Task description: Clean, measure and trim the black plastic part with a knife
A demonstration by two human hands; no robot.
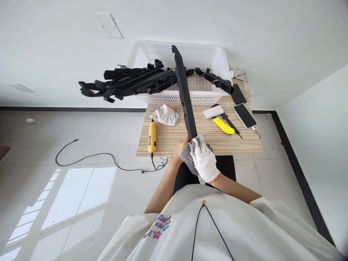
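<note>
A long black plastic trim piece point(185, 90) runs from my hands up and away over the white basket point(217, 59). My bare left hand point(179, 148) grips its near end from the left. My right hand point(205, 161), in a white knit glove, presses a grey cloth point(187, 159) around that same near end. The cloth hides most of my left hand's fingers.
A small wooden table point(244, 143) carries a yellow rotary tool point(152, 136), a spare white glove point(166, 115), a yellow utility knife point(223, 125), a white block point(213, 112) and two phones point(244, 115). Several black plastic parts point(127, 82) stick out of the basket. A black cable point(89, 156) lies on the floor.
</note>
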